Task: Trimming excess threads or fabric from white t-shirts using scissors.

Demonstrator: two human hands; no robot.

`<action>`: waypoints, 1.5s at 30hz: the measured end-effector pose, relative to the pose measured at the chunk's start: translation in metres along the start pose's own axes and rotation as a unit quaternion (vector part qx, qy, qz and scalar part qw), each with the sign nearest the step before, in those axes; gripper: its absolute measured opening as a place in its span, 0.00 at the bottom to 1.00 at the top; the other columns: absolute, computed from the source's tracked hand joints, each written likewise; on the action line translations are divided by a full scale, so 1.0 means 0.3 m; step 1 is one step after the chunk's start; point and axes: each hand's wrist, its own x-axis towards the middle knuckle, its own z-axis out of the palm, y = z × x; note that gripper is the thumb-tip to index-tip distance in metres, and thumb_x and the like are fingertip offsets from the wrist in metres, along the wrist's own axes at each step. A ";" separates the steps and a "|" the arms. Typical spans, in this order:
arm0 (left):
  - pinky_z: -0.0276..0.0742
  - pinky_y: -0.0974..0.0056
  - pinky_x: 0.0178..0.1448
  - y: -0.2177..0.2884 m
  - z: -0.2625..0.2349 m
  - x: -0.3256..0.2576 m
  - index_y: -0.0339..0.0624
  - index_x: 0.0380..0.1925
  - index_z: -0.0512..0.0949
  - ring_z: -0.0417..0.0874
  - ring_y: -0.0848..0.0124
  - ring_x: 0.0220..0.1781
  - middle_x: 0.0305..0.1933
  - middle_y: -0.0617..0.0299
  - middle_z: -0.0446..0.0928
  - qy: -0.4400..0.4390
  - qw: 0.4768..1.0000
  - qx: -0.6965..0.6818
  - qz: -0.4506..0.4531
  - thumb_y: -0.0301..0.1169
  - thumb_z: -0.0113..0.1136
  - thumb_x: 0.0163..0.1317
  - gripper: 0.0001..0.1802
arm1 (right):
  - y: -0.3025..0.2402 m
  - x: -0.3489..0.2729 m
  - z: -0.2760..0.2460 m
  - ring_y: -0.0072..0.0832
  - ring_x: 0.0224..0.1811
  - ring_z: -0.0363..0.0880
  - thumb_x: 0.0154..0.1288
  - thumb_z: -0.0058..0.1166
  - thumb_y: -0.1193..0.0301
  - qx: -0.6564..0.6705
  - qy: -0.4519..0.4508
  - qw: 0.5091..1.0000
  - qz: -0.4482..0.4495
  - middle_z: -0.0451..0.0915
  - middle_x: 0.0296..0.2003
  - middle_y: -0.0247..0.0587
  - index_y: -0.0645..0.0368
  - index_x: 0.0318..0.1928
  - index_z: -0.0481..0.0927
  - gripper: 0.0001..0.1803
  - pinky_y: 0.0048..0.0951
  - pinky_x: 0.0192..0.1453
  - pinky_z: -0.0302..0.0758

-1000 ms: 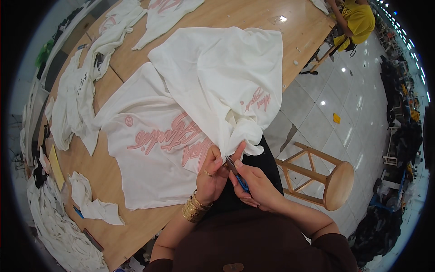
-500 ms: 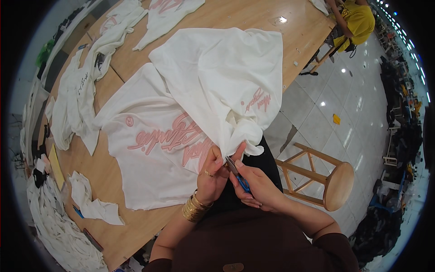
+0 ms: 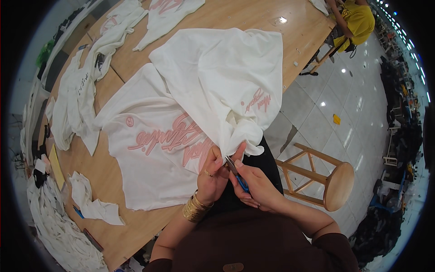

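Pinching the hem of the white shirt (image 3: 213, 86) that spills off the wooden table (image 3: 136, 226), the left hand (image 3: 211, 174) has barely shifted in a second. The right hand (image 3: 256, 186) stays closed on small blue-handled snips (image 3: 236, 174) at that edge, so the trimming seems to linger at one spot.

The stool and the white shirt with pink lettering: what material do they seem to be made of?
The stool looks like light varnished wood: visible grain, a soft sheen on the round seat. The white shirt seems a soft knit cloth, probably cotton: it folds and bunches limply where the left hand pinches it; the fibre cannot be confirmed.
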 end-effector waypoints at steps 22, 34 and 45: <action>0.46 0.55 0.72 -0.001 0.003 -0.003 0.42 0.29 0.58 0.81 0.63 0.45 0.48 0.32 0.71 0.011 1.000 -0.009 -0.002 0.32 0.42 0.62 0.07 | 0.006 0.005 0.007 0.16 0.05 0.47 0.72 0.28 0.52 0.029 -0.001 1.000 0.003 0.56 0.09 0.29 0.57 0.30 0.65 0.23 0.18 0.08 0.49; 0.62 0.59 0.64 0.005 -0.051 -0.005 0.43 0.28 0.58 0.81 0.65 0.35 0.49 0.33 0.71 -0.045 0.998 0.023 -0.022 0.33 0.44 0.61 0.08 | 0.002 0.017 0.007 0.15 0.05 0.50 0.71 0.30 0.52 -0.035 0.022 0.999 -0.026 0.58 0.08 0.28 0.57 0.28 0.65 0.24 0.18 0.07 0.49; 0.75 0.68 0.35 0.015 -0.019 -0.005 0.44 0.31 0.59 0.75 0.60 0.50 0.62 0.32 0.59 -0.031 0.999 0.017 -0.021 0.34 0.42 0.64 0.07 | 0.003 0.007 0.003 0.15 0.05 0.49 0.72 0.29 0.53 -0.041 0.023 0.999 -0.017 0.57 0.08 0.28 0.58 0.28 0.65 0.23 0.18 0.08 0.49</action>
